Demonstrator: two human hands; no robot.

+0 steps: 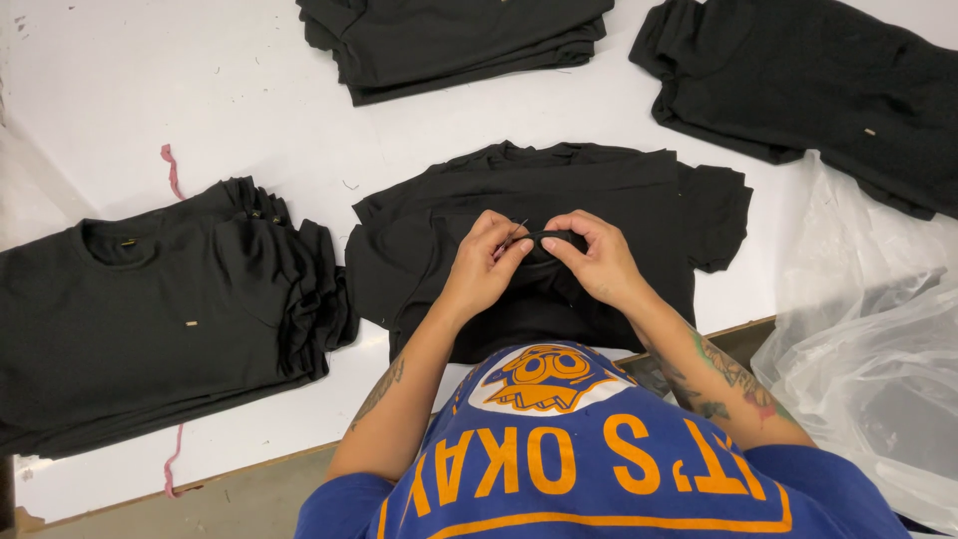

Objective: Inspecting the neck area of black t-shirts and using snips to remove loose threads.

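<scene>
A stack of black T-shirts (619, 190) lies spread on the white table (200, 90) right in front of me. My left hand (484, 268) and my right hand (589, 258) meet over the middle of the top shirt. Both pinch a raised fold of its black fabric, near what looks like the collar. A thin thread or small tool sticks up between my left fingers; I cannot tell which. My forearms reach out from a blue shirt with orange print.
A thick stack of black shirts (150, 319) lies at the left. Two more black piles sit at the far edge, one at top centre (449, 40) and one at top right (818, 80). Crumpled clear plastic bags (868, 339) lie at the right. A pink strip (172, 170) rests on the table.
</scene>
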